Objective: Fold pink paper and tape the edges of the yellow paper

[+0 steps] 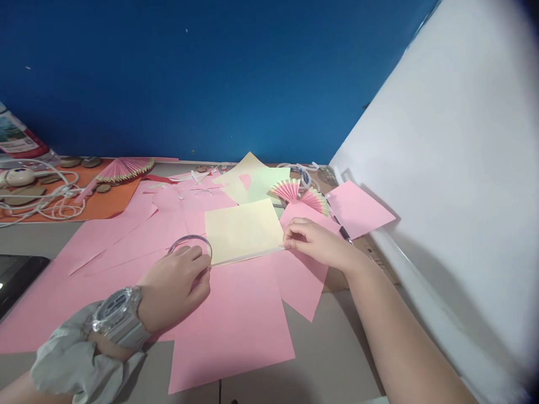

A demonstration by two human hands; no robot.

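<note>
clear plastic bottle with red-banded label (21, 136): cut by left edge | flat glossy black device (21, 276): likewise cut | left hand (179, 287): fingertips curled from sight

A blue panel (252, 73) is standing behind a grey desk (332, 339). A white wall (463, 112) is catching shadows at right.

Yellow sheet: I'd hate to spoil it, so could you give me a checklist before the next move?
1. Left hand at the yellow sheet's near left corner: ok.
2. Right hand at its near right corner: ok.
3. Pale strip along the near edge lying flush: cannot tell.
4. Ring by the left hand firmly held: cannot tell.
5. Bare table at the near edge: not ok, pink paper lies there.
6. Pen clear of the sheet: ok.
</note>
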